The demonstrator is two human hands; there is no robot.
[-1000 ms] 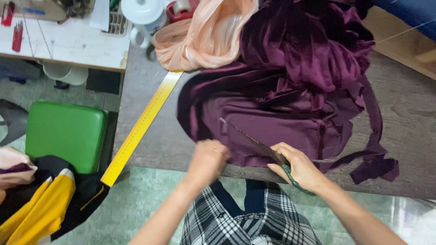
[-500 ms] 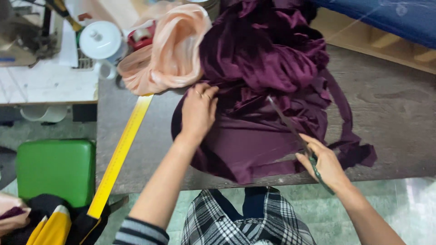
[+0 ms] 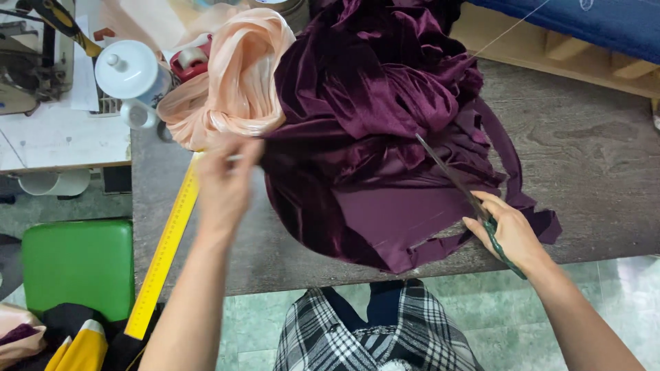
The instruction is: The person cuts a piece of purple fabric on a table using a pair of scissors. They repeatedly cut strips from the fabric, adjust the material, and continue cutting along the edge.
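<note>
A green stool (image 3: 77, 266) is seen at 8 o'clock, beside the grey surface (image 3: 584, 158). A yellow ruler (image 3: 165, 247) is laid along the surface's left edge, running from 7 toward 11 o'clock. Above it, at 10 o'clock, a white pot (image 3: 130, 69) is set next to peach cloth (image 3: 237, 82). The left hand (image 3: 225, 180) is held over the ruler's upper end, fingers drawn together; it is blurred, so what is pinched cannot be told. Purple velvet (image 3: 371, 137) is heaped from the centre to 12 o'clock. At 4 o'clock the right hand (image 3: 510, 233) is closed around scissors (image 3: 462, 189), whose blades are pointed toward 11 o'clock over the velvet.
</note>
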